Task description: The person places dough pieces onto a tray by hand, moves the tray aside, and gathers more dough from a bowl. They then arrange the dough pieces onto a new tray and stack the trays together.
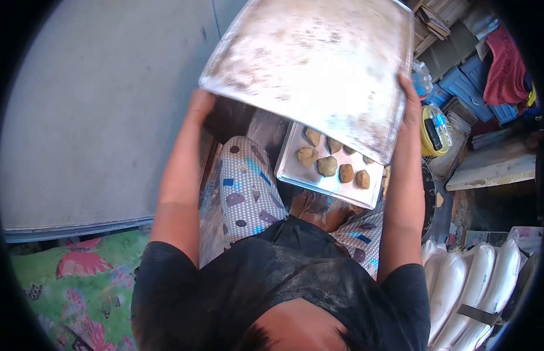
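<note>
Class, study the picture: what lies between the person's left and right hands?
A large metal tray, held up between the left hand and right hand. In the head view it partly hides a lower tray.

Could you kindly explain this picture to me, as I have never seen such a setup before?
Of course. There is no machine here: a person works with two bare hands, and the one picture comes from a camera on that person's head, looking forward and down.

The left hand and the right hand hold up a raised tray, gripping opposite sides. Its surface is scuffed, and nothing lies on the side we see.

Beneath it, partly hidden, is a lower tray bearing several brownish lumps; I cannot tell what they are made of. Nearer the camera are patterned trousers and a dark shirt.
</note>
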Available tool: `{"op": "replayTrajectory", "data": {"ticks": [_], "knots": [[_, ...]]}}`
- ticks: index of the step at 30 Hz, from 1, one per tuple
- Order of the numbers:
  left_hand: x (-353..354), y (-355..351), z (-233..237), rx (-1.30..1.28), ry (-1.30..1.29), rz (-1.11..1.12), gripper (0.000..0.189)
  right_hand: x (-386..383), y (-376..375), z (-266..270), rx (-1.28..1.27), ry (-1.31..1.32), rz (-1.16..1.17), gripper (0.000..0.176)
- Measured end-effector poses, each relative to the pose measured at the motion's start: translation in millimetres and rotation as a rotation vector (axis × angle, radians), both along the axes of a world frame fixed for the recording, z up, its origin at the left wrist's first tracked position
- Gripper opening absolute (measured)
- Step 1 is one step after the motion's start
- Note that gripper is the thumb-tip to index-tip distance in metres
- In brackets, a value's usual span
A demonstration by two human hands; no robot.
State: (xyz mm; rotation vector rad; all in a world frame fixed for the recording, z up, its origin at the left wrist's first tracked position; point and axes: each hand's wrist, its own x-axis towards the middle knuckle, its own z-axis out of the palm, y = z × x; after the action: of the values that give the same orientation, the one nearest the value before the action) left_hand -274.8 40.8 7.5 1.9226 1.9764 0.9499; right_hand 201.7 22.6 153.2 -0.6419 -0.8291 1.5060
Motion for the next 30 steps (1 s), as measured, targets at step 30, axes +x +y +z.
{"op": "replayTrajectory", "data": {"ticks": [30], "knots": [[56, -58, -20, 0.044, 0.554, 0.531, 0.06, 140, -138, -158, -0.242, -0.095, -0.33, 0.064]]}}
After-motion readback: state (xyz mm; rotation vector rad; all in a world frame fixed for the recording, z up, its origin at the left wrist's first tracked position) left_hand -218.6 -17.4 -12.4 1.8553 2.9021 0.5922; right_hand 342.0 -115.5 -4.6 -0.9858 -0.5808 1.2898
